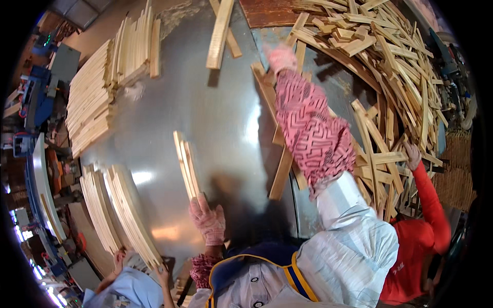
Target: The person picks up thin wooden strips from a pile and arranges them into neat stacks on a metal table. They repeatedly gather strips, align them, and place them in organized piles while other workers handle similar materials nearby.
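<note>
Head view, looking down on shiny sheet-metal table [215,113]. Left hand [208,222], pink knit glove, lower centre, fingers flat against near end of small bundle of pale wooden slats [186,163] standing on edge; not clenched. Right hand [280,56], pink glove, patterned sleeve, stretched to upper centre, touching loose slat at edge of tangled heap of raw wooden slats [390,77]; grip cannot be told. Neat slat stacks [92,102] upper left look sorted; big heap upper right looks left to sort. Other workers' hands at lower left and right.

A shiny sheet-metal table [221,113] reflects overhead light; blue machinery [36,97] stands at the left, and a woven basket [457,164] at the right
</note>
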Tool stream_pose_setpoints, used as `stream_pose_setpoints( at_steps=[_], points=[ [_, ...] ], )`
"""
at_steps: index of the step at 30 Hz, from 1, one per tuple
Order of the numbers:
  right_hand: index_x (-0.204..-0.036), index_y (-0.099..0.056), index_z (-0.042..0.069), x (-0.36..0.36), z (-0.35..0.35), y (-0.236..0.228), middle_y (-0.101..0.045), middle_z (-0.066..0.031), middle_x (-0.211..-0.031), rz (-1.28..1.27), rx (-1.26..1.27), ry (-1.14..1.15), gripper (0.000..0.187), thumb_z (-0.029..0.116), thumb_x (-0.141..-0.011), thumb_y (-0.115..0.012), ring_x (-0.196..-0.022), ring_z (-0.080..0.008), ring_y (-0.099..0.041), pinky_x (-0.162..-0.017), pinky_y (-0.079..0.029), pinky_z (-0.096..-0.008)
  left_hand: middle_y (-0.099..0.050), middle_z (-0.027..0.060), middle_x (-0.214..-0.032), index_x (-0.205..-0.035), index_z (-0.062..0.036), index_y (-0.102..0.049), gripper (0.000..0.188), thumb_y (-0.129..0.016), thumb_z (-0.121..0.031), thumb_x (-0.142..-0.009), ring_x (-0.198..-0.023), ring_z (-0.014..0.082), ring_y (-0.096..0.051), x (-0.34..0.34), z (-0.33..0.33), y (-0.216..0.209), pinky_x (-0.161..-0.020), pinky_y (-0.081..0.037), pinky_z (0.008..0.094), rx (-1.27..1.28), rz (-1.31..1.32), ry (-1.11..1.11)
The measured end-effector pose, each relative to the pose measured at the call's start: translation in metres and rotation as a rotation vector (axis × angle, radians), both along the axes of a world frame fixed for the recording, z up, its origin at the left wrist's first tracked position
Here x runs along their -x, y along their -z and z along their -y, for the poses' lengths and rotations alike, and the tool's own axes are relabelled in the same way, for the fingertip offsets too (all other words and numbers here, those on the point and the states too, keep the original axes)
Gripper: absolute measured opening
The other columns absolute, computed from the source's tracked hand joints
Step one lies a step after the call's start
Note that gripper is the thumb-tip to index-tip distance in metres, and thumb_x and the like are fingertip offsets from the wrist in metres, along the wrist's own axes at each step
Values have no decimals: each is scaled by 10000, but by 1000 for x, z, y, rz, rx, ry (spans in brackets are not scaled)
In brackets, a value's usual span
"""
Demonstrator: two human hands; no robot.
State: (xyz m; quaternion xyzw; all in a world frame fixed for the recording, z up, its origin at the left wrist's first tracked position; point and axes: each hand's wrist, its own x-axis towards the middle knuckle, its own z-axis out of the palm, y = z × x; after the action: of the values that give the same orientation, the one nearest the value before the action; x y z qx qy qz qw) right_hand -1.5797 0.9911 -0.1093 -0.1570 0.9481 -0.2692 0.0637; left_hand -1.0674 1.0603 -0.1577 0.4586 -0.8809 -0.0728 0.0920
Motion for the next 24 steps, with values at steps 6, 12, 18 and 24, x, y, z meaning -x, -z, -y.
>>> stream_pose_setpoints(
  at_steps=[6, 12, 18, 24],
  points=[
    [-1283, -547, 57, 11, -16, 103, -621, -157, -1220, 9, -264, 271, 686, 453, -742, -690, -1089, -290, -635, -851, -535, -397, -406, 162, -1398, -1412, -179, -407, 805, -769, -196, -693, -1271, 411, -396, 127, 30, 14, -1015, -411, 494, -182, -33, 232],
    [-1138, -617, 6, -2, -93, 76, -660, -185, -1096, -143, -171, -577, 404, 264, -839, -706, -1039, -310, -636, -883, -514, -381, -577, 112, -1233, -1382, -75, -483, 611, -703, -192, -825, -1069, 261, -577, 237, 69, 26, -918, -494, 352, -965, -628, 59],
    [-1149, -614, 139, -96, -159, 58, -628, -133, -981, 799, 363, -199, 293, 173, -858, -606, -930, -341, -615, -802, -514, -419, -631, 69, -1111, -1318, 30, -514, 439, -611, -146, -928, -957, 149, -636, 298, 67, 13, -793, -539, 289, -1930, -869, -36],
    [-1302, -498, -23, -68, -124, 49, -589, -290, -1213, 187, -337, 70, 724, 496, -813, -616, -1119, -374, -595, -946, -483, -396, -633, 75, -1099, -1315, 36, -512, 477, -649, -103, -879, -939, 170, -633, 254, 50, 19, -785, -548, 321, -1904, -827, -199]
  ],
)
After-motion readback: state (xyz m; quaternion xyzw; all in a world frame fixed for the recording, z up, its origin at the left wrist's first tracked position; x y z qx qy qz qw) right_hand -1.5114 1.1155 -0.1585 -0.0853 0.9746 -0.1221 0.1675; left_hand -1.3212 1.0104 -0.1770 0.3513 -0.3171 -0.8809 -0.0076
